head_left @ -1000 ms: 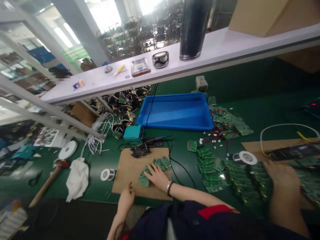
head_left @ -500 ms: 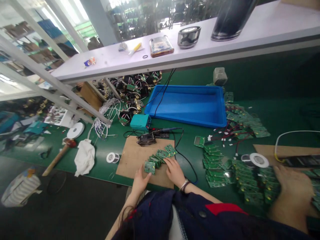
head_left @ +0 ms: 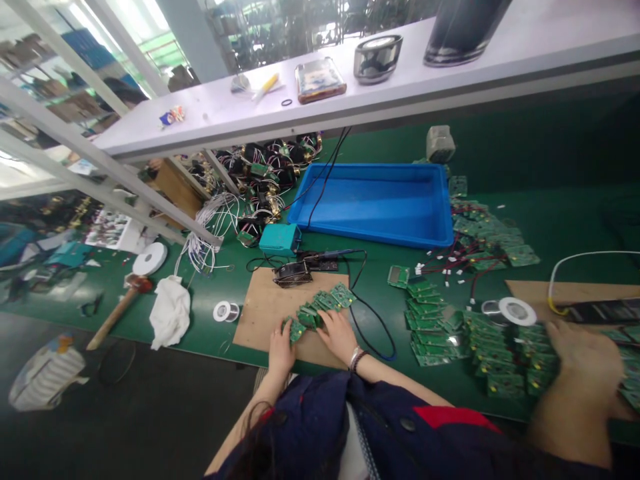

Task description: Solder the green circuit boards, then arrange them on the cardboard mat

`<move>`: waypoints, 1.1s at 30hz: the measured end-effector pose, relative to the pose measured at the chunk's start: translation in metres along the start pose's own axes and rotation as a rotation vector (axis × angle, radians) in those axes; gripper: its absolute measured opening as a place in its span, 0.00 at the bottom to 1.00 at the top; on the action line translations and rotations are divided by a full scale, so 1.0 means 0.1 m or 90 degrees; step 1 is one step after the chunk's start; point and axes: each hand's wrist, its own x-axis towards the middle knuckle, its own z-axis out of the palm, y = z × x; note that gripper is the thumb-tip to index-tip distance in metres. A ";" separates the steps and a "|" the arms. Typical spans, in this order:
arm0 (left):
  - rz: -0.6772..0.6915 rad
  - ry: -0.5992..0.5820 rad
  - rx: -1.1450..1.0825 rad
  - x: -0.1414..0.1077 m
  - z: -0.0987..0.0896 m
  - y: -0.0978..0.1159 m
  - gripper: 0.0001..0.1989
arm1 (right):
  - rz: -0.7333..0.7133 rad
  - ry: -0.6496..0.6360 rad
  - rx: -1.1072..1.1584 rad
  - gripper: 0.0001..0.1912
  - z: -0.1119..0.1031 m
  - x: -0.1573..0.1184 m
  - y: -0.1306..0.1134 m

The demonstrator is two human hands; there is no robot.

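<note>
On a brown cardboard sheet (head_left: 255, 303) lies an overlapping row of green circuit boards (head_left: 327, 300). My left hand (head_left: 283, 348) pinches the circuit board (head_left: 297, 331) at the near left end of the row, which is tilted. My right hand (head_left: 340, 339), with a bracelet at the wrist, has its fingers closed against the near edge of the row's middle boards; its fingertips are partly hidden. A black soldering-iron stand (head_left: 293, 273) sits at the back of the sheet, with a soldering iron (head_left: 335, 254) lying just behind it.
Behind stand a teal soldering station (head_left: 280, 240) and a blue tray (head_left: 375, 237). More boards (head_left: 433, 327) lie in rows to the right, where a co-worker's hand (head_left: 585, 353) is blurred. Solder spool (head_left: 226, 311), white cloth (head_left: 170, 312) and hammer (head_left: 120, 310) lie left. A shelf (head_left: 225, 120) overhangs the bench.
The end board in my left hand has tilted and shifted slightly left and up. My right hand has moved left along the row, toward its middle.
</note>
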 end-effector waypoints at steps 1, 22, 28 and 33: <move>0.001 -0.014 0.006 -0.01 -0.04 -0.03 0.34 | 0.003 0.002 0.010 0.18 0.01 0.00 0.00; 0.223 -0.233 -0.085 0.68 -0.28 -0.42 0.30 | 0.178 0.250 0.107 0.12 0.41 -0.48 0.08; 0.253 -0.126 -0.152 0.74 -0.18 -0.62 0.15 | 0.171 0.273 0.167 0.11 0.39 -0.54 0.23; 0.237 -0.045 -0.166 0.72 -0.27 -0.69 0.15 | 0.200 0.303 0.177 0.11 0.32 -0.53 0.27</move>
